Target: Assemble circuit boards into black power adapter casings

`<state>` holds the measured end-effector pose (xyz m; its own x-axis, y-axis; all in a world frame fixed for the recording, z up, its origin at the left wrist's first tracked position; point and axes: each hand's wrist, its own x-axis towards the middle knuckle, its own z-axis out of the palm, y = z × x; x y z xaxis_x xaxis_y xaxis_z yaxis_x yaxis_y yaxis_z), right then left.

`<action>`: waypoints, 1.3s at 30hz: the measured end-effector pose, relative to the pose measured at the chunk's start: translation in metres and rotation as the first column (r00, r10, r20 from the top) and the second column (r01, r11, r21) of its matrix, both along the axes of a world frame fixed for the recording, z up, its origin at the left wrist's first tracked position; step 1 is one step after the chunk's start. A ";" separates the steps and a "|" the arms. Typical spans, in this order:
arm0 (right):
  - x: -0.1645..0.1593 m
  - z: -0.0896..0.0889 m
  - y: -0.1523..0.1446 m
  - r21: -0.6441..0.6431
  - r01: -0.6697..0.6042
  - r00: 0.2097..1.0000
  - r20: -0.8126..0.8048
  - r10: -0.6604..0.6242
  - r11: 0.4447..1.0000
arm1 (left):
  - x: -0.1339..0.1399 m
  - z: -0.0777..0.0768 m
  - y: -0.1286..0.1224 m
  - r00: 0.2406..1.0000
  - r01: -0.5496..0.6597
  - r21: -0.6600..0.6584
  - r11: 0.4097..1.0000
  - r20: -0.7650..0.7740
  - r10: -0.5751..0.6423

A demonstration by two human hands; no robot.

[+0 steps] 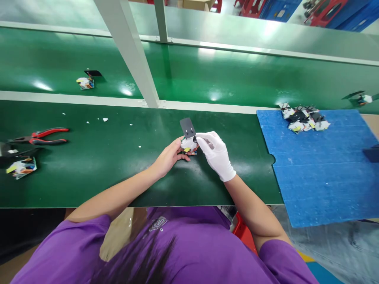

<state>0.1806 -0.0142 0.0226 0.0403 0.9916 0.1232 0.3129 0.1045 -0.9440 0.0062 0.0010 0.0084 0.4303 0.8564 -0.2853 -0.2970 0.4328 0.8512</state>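
Between my hands, above the green work surface (118,165), is a small circuit board assembly (188,144) with white material, a yellow patch and a dark flat plate (187,127) standing up from it. My bare left hand (171,157) grips the assembly from the left, thumb and fingers closed around its edge. On its right side, my white-gloved right hand (215,154) pinches the part near the base of the dark plate. What exactly the gloved fingertips hold there is too small to make out.
Red-handled pliers (44,137) and another board assembly (22,167) lie at the left. A blue sheet (319,165) at the right carries several similar assemblies (304,118). Behind a metal post (127,51), one more assembly (85,83) sits on the green belt (237,75). White scraps (105,119) dot the surface.
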 end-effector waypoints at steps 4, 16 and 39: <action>0.000 0.002 0.000 0.041 -0.012 1.000 0.007 0.012 0.999 | 0.000 0.002 0.000 1.000 0.013 0.000 1.000 0.019 -0.013; 0.003 0.008 0.001 0.024 -0.022 1.000 -0.002 0.022 0.999 | -0.001 0.003 0.002 0.999 0.017 -0.033 0.999 -0.043 -0.018; -0.007 -0.002 -0.003 -0.287 -0.299 0.794 -0.604 0.071 0.910 | -0.006 -0.002 -0.006 0.980 0.193 0.143 0.971 -0.071 -0.184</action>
<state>0.1733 -0.0172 0.0207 -0.1994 0.9555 -0.2173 -0.2826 -0.2684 -0.9209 0.0003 -0.0049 0.0063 0.5750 0.7959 -0.1895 -0.1713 0.3436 0.9234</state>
